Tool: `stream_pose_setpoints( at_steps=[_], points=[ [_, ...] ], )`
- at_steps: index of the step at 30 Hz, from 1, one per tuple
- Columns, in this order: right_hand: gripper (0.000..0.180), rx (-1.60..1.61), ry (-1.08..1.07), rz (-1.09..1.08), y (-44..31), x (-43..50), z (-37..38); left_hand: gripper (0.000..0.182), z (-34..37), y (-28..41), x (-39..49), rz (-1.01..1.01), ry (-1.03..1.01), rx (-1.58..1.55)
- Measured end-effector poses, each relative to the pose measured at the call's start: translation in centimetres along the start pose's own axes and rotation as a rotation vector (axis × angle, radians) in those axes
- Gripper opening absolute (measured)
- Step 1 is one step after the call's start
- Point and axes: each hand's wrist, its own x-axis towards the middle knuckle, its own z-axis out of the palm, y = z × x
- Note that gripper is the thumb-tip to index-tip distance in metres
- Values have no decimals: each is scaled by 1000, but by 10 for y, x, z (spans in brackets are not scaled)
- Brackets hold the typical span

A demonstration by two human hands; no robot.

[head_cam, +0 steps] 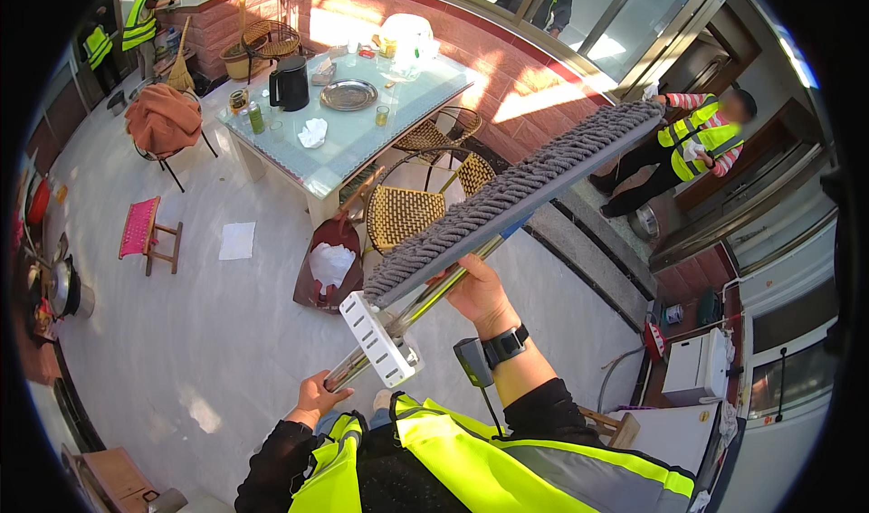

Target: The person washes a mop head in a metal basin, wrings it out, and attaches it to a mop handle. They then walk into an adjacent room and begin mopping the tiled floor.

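A flat mop with a grey chenille pad (523,187) is raised slantwise in front of me, its pad facing up and away. Its metal pole (441,292) runs along the underside of the head. A white slotted plastic piece (380,340), maybe a wringer, sits on the pole by the pad's lower end. My left hand (316,397) is closed around the pole below that white piece. Further up, my right hand (482,296) grips the pole close to the head; some of its fingers are hidden behind it.
A glass-topped table (299,160) bears a black jug (289,83) and a metal tray (348,95). Near it are a woven chair (407,211) and a dustpan (333,265). A pink folding stool (140,228) stands left. A person in a vest (706,133) stands on the steps (590,255).
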Motion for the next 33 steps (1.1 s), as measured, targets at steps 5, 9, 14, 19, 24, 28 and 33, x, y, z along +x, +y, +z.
stream_pose_setpoints(
  at_steps=[5, 9, 14, 19, 24, 28, 33],
  points=[
    [26, 93, 146, -33, 9, -12, -17, 32, -33, -3, -1, 84, 418, 377],
    [32, 165, 264, -56, 35, -20, -17, 22, -76, -8, 3, 207, 546, 562],
    [47, 270, 44, -50, 58, -33, 7, 18, -135, -11, 8, 432, 759, 673],
    [37, 298, -64, -124, 81, -33, 30, 25, -197, -10, 30, 558, 855, 734],
    [45, 35, -106, -405, 98, -28, 32, 28, -227, -5, 58, 646, 751, 755],
    [47, 304, -58, -253, 94, -36, 33, 28, -226, 2, 63, 689, 701, 756],
    [42, 293, 120, -275, 86, -44, 35, 27, -225, 14, 73, 713, 490, 745]
  ],
)
